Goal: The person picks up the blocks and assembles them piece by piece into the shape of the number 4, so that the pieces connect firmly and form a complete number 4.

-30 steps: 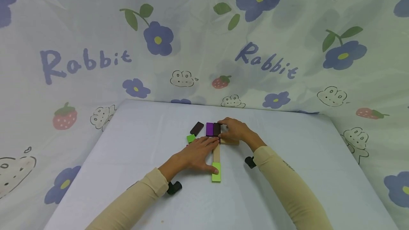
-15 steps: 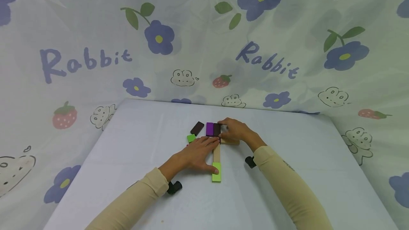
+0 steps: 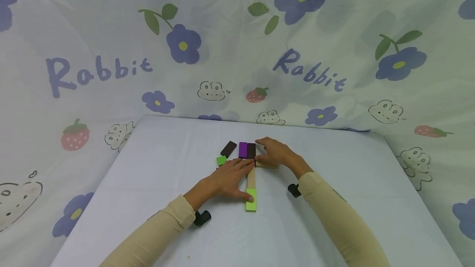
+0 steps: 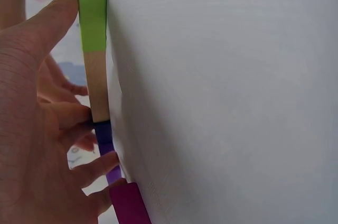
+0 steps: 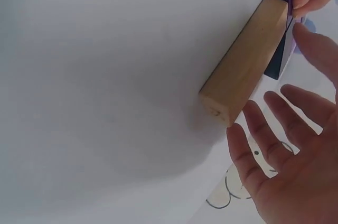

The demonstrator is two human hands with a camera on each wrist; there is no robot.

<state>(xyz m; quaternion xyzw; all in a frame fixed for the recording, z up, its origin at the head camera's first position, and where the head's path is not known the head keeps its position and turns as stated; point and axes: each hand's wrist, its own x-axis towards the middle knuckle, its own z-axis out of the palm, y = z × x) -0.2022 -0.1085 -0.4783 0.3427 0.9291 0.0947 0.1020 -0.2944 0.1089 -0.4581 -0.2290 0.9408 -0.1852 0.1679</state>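
My left hand [image 3: 229, 180] lies spread over a line of blocks. Its thumb touches a light green block [image 3: 251, 206], and its fingertips reach past a bare wooden block [image 3: 251, 177] to the darker blocks beyond. In the left wrist view, a magenta block [image 4: 129, 203] sits by the last fingers. My right hand [image 3: 275, 151], fingers loosely extended and apart, hovers beside a dark brown block [image 3: 251, 150] that adjoins a purple block [image 3: 243, 150]. Under its palm lies another wooden block [image 5: 245, 57], crosswise to the line; the right wrist view shows fingertips near its end.
Left of the purple block, another dark brown block [image 3: 229, 148] lies at an angle, near a bright green block [image 3: 221, 160]. The white-covered table [image 3: 148, 155] meets a patterned cloth [image 3: 237, 52] at the back. Black devices [image 3: 202, 218] are worn at both wrists.
The right hand's index fingertip has come slightly away from the dark brown block, and the right wrist and forearm have shifted a little rightward. The left hand stays put.
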